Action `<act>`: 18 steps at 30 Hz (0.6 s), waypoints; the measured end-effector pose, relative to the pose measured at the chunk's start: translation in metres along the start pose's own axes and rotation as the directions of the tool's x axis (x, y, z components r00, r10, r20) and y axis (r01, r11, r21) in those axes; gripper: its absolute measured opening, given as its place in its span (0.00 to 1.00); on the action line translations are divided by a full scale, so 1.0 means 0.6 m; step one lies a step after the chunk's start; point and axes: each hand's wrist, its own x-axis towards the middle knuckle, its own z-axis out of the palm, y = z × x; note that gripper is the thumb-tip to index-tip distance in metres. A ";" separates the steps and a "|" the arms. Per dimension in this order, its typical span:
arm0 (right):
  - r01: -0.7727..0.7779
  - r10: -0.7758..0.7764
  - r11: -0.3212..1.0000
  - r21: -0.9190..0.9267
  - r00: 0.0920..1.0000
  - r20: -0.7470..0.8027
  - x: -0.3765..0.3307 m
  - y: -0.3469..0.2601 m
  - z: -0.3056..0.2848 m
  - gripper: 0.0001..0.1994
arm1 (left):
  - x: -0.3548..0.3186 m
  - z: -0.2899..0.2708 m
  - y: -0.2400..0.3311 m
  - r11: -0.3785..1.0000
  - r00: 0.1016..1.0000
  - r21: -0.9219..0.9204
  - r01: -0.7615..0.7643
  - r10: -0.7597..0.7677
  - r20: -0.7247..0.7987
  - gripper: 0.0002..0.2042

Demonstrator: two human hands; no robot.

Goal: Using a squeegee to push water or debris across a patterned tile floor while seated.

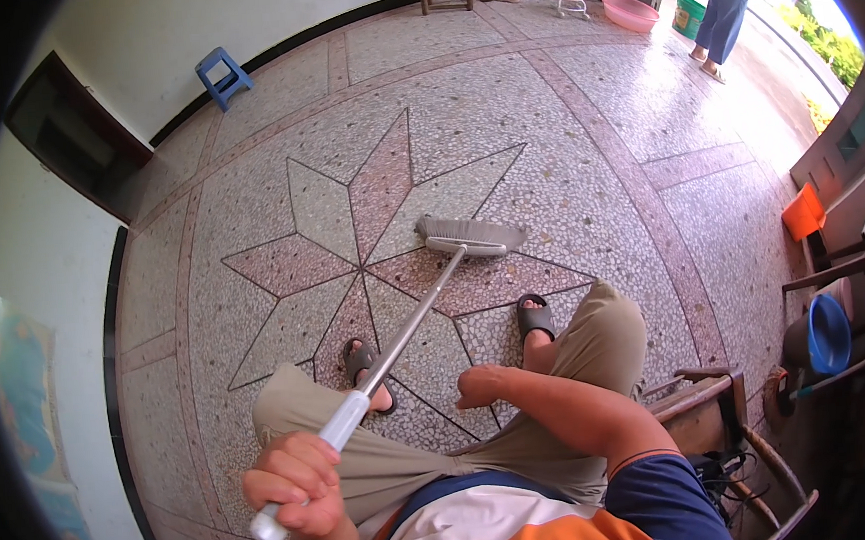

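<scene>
My left hand (295,482) is wrapped around the white grip near the end of a broom (402,339). Its silver pole slants up and away across the floor. The broom's grey bristle head (470,235) lies on the star-patterned floor beyond my feet, bristles facing away from me. My right hand (483,386) is in a loose fist between my knees, apart from the broom. Nothing shows in it. I am seated, with a sandalled foot on either side of the lower pole.
A wooden chair (702,394) is under and beside me at the right. A blue stool (223,76) stands by the far left wall. Orange and blue containers are at the right. A pink basin (630,12), a green bucket (690,15) and a person (722,14) are near the doorway.
</scene>
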 end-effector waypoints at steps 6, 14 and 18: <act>0.008 -0.008 1.000 0.020 0.999 -0.035 -0.012 -0.006 -0.009 0.21 | -0.011 0.042 -0.087 1.000 0.987 -0.010 0.019 -0.017 0.161 0.14; 0.046 -0.046 0.999 0.005 0.999 -0.021 0.000 0.002 -0.005 0.23 | -0.005 0.073 -0.268 0.949 0.927 0.307 0.073 -0.178 0.331 0.04; 0.074 -0.076 0.997 -0.021 0.995 -0.069 0.008 0.009 0.002 0.23 | -0.008 0.092 -0.349 0.928 0.882 0.340 0.152 -0.283 0.377 0.07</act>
